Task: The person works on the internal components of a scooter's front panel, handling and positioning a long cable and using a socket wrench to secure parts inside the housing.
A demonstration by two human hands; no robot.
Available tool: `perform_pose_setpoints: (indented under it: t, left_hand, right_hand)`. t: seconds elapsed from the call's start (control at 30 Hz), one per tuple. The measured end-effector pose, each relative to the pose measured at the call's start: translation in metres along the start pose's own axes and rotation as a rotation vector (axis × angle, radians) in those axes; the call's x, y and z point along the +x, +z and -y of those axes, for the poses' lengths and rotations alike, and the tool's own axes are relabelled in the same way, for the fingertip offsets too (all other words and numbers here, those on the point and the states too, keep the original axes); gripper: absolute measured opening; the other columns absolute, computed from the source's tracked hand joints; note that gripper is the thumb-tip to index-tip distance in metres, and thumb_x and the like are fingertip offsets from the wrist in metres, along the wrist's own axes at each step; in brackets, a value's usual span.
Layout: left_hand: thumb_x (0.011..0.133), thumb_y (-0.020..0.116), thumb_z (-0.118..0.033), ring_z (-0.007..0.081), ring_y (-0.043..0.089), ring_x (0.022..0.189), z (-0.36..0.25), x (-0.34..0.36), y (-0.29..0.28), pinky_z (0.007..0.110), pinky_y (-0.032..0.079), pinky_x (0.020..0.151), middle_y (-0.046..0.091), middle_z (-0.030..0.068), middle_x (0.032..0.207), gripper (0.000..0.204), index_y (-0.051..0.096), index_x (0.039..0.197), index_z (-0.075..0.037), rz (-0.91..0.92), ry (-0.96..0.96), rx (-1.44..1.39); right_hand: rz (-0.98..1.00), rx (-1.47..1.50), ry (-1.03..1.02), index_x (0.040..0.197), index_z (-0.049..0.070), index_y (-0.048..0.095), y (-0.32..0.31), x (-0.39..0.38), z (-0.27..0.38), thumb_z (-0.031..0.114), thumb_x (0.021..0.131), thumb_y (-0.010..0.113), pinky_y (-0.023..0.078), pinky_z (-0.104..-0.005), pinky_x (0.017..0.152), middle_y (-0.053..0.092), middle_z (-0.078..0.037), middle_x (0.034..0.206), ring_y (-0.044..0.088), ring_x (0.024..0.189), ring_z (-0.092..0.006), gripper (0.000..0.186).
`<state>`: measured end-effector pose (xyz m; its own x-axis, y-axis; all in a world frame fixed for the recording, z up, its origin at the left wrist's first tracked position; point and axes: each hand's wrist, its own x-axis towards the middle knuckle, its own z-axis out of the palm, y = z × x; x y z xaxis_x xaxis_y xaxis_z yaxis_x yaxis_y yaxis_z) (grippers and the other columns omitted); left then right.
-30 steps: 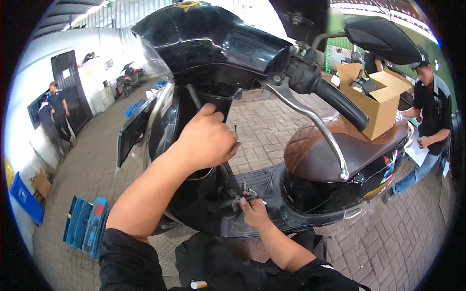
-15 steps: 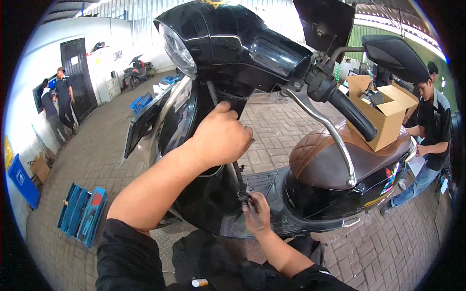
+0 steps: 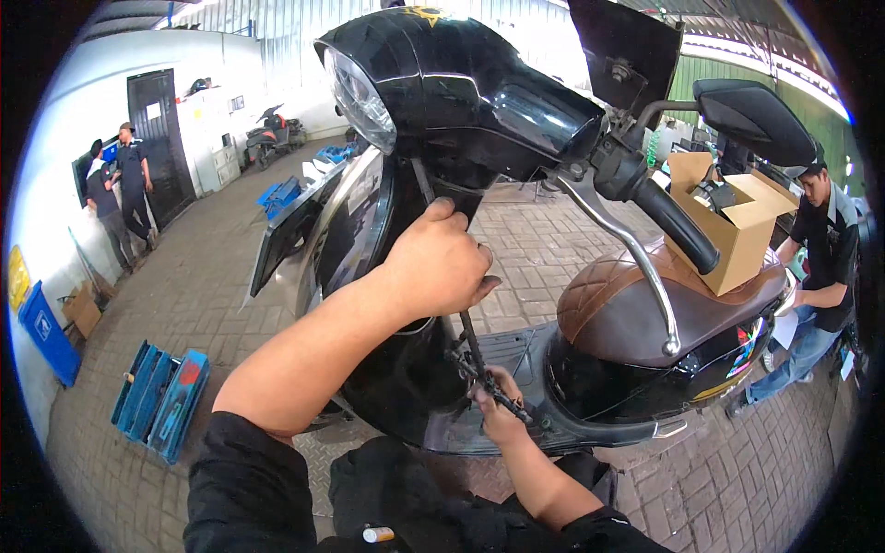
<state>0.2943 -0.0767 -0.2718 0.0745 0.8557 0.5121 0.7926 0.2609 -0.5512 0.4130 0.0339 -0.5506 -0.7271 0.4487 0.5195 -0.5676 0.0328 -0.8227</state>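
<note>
A black scooter [image 3: 461, 101] stands in front of me, headlight at the upper left and handlebar grip [image 3: 678, 226] at the right. My left hand [image 3: 438, 263] is closed around a thin black cable [image 3: 470, 336] against the inner front panel, just under the handlebar. The cable runs down to my right hand [image 3: 498, 410], which pinches a bundle of black wiring [image 3: 484, 373] low by the floorboard [image 3: 516, 346]. Its fingertips are partly hidden behind the wires.
A brown quilted seat [image 3: 627, 304] carries an open cardboard box [image 3: 733, 230]. A person in black [image 3: 820, 267] stands at the right. Two people [image 3: 120, 189] stand by the left wall. A blue open toolbox [image 3: 161, 401] lies on the paving at the lower left. The brake lever [image 3: 627, 253] juts out at the right.
My view has swung so the headlight and mirror now show more. Both hands stay on the cable and wiring, with the left hand a little further right in the picture.
</note>
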Motion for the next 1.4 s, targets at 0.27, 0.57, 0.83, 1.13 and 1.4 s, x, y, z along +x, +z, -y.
perform_pose_setpoints:
  t: [0.27, 0.57, 0.83, 1.13, 1.4]
  left_hand:
    - [0.083, 0.073, -0.041, 0.0275, 0.065, 0.082, 0.006, 0.003, 0.002, 0.044, 0.044, 0.098, 0.067, 0.0060, 0.065, 0.031, 0.074, 0.075, -0.011, -0.011, 0.026, 0.012]
    - [0.082, 0.073, -0.040, 0.0266, 0.066, 0.079, 0.006, 0.004, 0.000, 0.042, 0.044, 0.093, 0.066, 0.0063, 0.063, 0.030, 0.074, 0.074, -0.011, 0.015, 0.021, 0.009]
    - [0.083, 0.070, -0.048, 0.0265, 0.068, 0.084, 0.004, 0.007, -0.005, 0.042, 0.045, 0.092, 0.070, 0.0072, 0.069, 0.036, 0.073, 0.074, -0.013, 0.122, 0.008, 0.060]
    - [0.086, 0.070, -0.039, 0.0263, 0.066, 0.077, 0.004, 0.009, -0.006, 0.042, 0.044, 0.093, 0.068, 0.0084, 0.066, 0.030, 0.074, 0.074, -0.012, -0.014, -0.005, 0.049]
    - [0.081, 0.074, -0.039, 0.0271, 0.064, 0.074, 0.005, 0.010, -0.003, 0.042, 0.045, 0.085, 0.066, 0.0081, 0.064, 0.032, 0.070, 0.069, -0.010, -0.043, -0.007, 0.041]
  right_hand:
    - [0.263, 0.911, 0.482, 0.101, 0.004, 0.068, 0.004, 0.012, -0.009, 0.039, 0.110, 0.037, 0.051, -0.0395, 0.069, 0.062, -0.010, 0.074, 0.061, 0.069, -0.0245, 0.047]
    - [0.073, 0.272, 0.238, 0.127, -0.004, 0.052, -0.006, -0.004, -0.022, 0.035, 0.104, 0.061, 0.053, -0.0331, 0.073, 0.066, -0.010, 0.097, 0.062, 0.079, -0.0166, 0.046]
    - [-0.117, 0.076, 0.228, 0.111, -0.001, 0.060, -0.002, 0.014, -0.018, 0.040, 0.105, 0.060, 0.051, -0.0316, 0.071, 0.065, -0.007, 0.085, 0.063, 0.076, -0.0169, 0.041]
    - [-0.099, 0.496, 0.494, 0.118, 0.002, 0.055, 0.000, 0.019, -0.009, 0.038, 0.108, 0.051, 0.053, -0.0359, 0.073, 0.063, -0.012, 0.091, 0.063, 0.080, -0.0224, 0.037]
    - [-0.025, -0.276, -0.252, 0.139, 0.006, 0.051, -0.018, 0.006, 0.010, 0.016, 0.084, 0.078, 0.050, -0.0326, 0.088, 0.058, -0.013, 0.124, 0.059, 0.103, -0.0197, 0.062]
